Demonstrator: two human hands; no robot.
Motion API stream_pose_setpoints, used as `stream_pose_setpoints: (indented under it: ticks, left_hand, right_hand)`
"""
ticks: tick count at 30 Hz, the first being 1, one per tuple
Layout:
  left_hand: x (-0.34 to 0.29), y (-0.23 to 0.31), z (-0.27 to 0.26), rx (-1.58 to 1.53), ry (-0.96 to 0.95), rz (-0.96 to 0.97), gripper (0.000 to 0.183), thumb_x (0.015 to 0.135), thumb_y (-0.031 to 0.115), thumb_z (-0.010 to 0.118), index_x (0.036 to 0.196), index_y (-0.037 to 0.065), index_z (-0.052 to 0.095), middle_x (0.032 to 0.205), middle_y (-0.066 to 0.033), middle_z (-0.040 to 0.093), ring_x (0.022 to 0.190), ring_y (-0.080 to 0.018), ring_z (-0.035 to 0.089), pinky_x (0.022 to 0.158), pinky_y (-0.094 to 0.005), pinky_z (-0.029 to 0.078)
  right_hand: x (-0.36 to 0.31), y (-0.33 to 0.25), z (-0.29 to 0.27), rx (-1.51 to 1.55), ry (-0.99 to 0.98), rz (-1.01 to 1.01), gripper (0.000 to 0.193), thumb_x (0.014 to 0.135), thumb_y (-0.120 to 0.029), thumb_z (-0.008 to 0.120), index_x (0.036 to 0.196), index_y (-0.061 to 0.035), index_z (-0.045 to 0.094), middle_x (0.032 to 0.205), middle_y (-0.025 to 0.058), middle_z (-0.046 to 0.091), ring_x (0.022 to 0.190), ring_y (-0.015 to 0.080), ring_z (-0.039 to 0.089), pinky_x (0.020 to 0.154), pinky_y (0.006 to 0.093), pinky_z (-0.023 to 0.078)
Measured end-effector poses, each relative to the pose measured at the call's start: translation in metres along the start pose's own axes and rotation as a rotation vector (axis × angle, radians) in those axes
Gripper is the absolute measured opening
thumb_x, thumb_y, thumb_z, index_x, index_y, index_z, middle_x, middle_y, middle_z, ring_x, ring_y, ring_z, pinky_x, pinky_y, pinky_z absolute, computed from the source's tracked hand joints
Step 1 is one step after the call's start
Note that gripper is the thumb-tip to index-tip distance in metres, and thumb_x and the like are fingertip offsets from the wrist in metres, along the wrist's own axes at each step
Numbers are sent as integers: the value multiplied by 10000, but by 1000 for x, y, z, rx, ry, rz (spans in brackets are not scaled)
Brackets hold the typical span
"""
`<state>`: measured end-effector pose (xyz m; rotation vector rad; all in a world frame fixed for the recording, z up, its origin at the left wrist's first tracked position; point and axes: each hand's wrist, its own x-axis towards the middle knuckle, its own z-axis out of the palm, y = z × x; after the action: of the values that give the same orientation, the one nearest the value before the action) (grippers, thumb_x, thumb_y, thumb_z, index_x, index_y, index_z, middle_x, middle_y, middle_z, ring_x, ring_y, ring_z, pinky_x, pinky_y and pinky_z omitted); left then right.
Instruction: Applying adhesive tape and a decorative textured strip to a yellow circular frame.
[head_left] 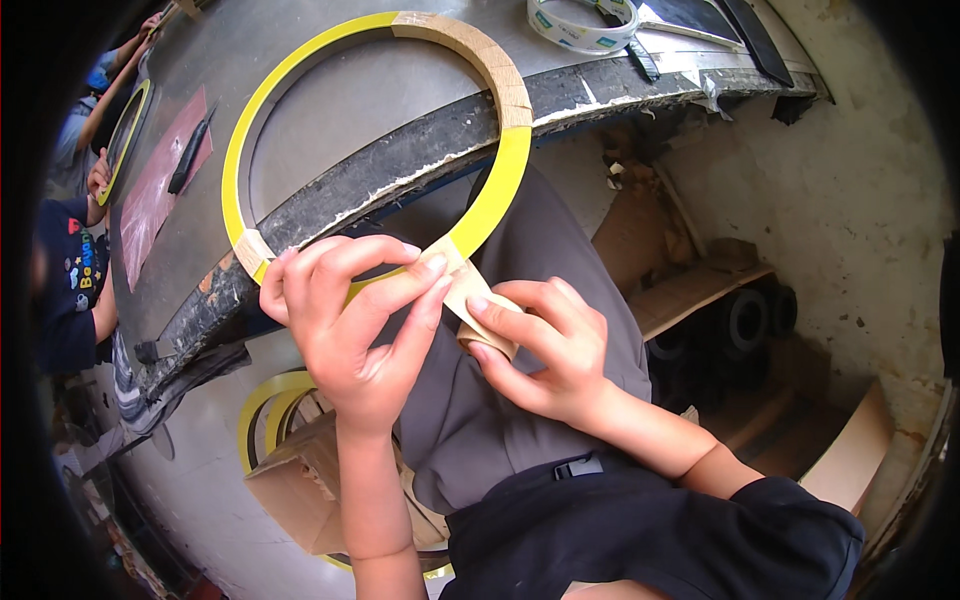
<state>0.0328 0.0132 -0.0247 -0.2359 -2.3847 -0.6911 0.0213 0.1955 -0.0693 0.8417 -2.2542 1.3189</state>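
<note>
At far left, another person's hand (98, 176) holds a second yellow ring (127, 135) at the grey metal counter (400, 90). The left hand (345, 315) pinches the lower rim of a large flat yellow ring (505, 165), partly wrapped in tan paper tape and held over the counter's edge. The right hand (545, 345) grips a small roll of tan paper tape (485, 325), its strip running to the ring. A white tape roll (580, 25) lies on the counter at upper right.

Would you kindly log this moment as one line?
left hand: holds yellow ring | right hand: holds tape roll, strip on ring | ring over bench edge
</note>
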Motion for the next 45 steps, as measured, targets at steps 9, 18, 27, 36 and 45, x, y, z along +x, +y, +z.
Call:
stream_pose_setpoints:
  ticks: [9, 18, 27, 36, 45]
  left_hand:
    - [-2, -2, 6, -17, 86, 4, 202, 710, 171, 842, 846, 214, 700, 946, 73, 676, 941, -162, 582, 1036, -395, 286]
    - [-6, -4, -2, -19, 9, 20, 150, 749, 218, 798, 868, 234, 707, 972, 93, 684, 927, -150, 572, 1065, -407, 277]
    - [-12, -9, 19, 15, 214, 4, 168, 703, 228, 818, 814, 250, 693, 919, 136, 672, 886, -123, 564, 989, -371, 315]
    - [-12, -14, 18, 10, 243, 27, 193, 676, 246, 834, 808, 261, 693, 886, 149, 661, 874, -119, 565, 925, -344, 327]
    - [-13, -20, 30, -113, 352, 39, 332, 738, 217, 813, 913, 202, 532, 910, 111, 710, 848, -124, 580, 943, -358, 336]
  right_hand:
    - [48, -30, -31, -159, -48, -199, 348, 602, -165, 808, 934, -99, 726, 792, 11, 598, 628, 171, 514, 510, 265, 426]
    - [95, -28, -33, -141, -221, -306, 250, 637, -98, 785, 867, -52, 699, 752, 62, 638, 603, 212, 531, 537, 303, 436]
    - [120, -22, -24, -181, -339, -315, 156, 660, -120, 737, 778, -53, 659, 706, 55, 634, 568, 213, 503, 516, 314, 411]
    - [120, -31, -30, -254, -376, -462, 203, 757, -241, 696, 784, -40, 689, 678, 56, 630, 568, 205, 516, 520, 305, 412]
    - [131, -22, -19, -194, -373, -452, 277, 853, -278, 625, 732, -30, 648, 659, 64, 620, 535, 210, 504, 520, 307, 391]
